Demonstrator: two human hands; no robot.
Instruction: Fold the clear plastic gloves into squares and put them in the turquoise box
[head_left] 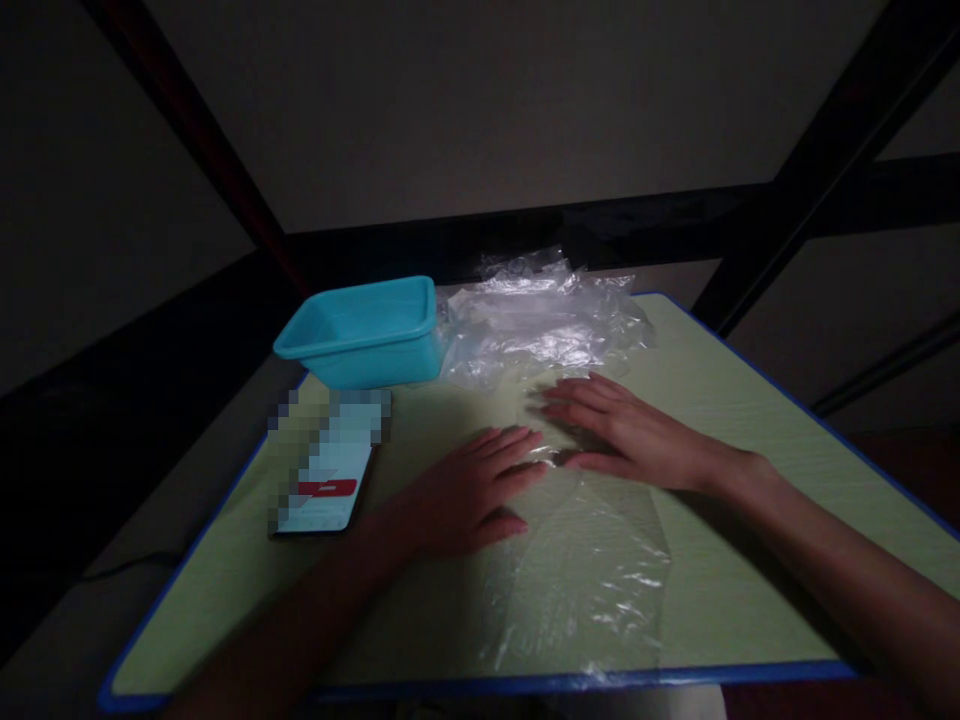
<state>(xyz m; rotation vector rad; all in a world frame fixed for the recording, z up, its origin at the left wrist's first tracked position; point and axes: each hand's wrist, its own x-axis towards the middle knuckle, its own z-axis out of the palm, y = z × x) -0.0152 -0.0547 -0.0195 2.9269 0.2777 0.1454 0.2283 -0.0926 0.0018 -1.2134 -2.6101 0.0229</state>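
Observation:
A clear plastic bag (592, 560) lies flat on the green table (787, 460), reaching to the near edge. My left hand (469, 490) rests palm down on the bag's left side, fingers stretched out and together. My right hand (626, 430) lies flat on the bag's far end, fingers extended toward the left. Both hands press on the plastic and hold nothing.
A heap of crumpled clear plastic bags (540, 320) sits at the table's far edge. A turquoise plastic tub (364, 335) stands to its left. A phone (326, 480) with a lit screen lies near the left edge. Dark beams cross behind the table.

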